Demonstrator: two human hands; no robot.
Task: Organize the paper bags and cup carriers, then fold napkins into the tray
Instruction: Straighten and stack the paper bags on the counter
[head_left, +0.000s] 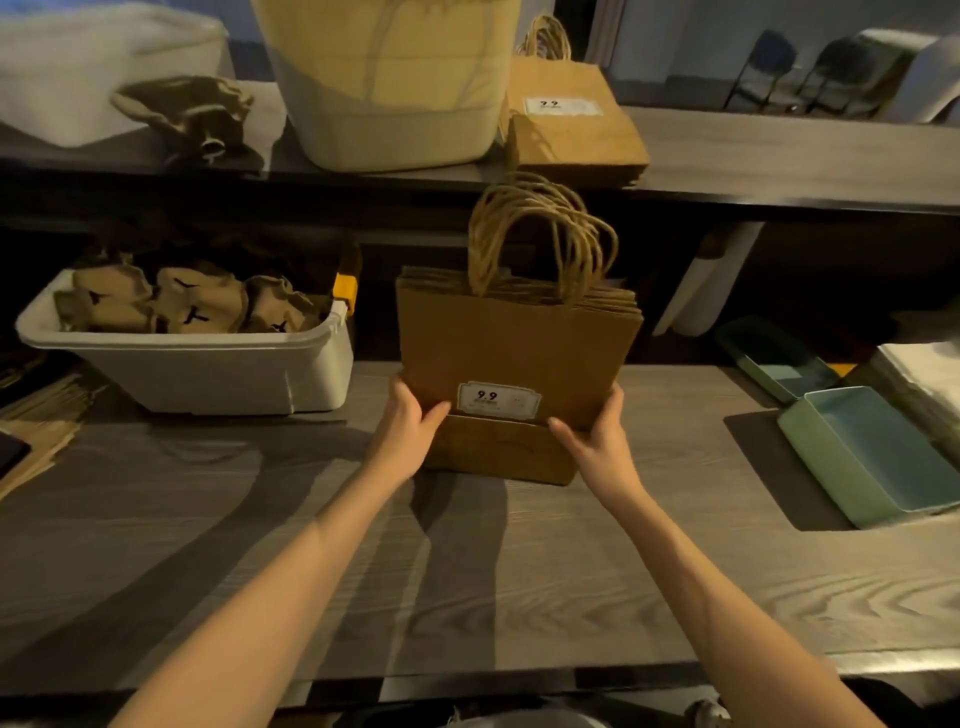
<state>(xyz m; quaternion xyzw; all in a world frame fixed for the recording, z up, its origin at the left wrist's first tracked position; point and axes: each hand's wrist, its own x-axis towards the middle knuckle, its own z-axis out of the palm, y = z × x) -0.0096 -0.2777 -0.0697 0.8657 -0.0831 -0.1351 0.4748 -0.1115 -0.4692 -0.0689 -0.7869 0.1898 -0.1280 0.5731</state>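
The bench (519, 571) spreads under both arms. Off beyond the left hand (410, 436), a white bin (208, 364) already holds cup carriers (176, 304). Between the hands stands the stack of paper bags (514, 353), handles up — the left hand grasps one lower corner, the right hand (597, 441) the other, squaring it. Past the right hand lies the green tray (841, 457), with white napkins (930, 379) beyond it — seemingly untouched, so folding remains.

1 head-worn wide-angle view, facing forward and down, close over the counter (519, 571), arms reaching in
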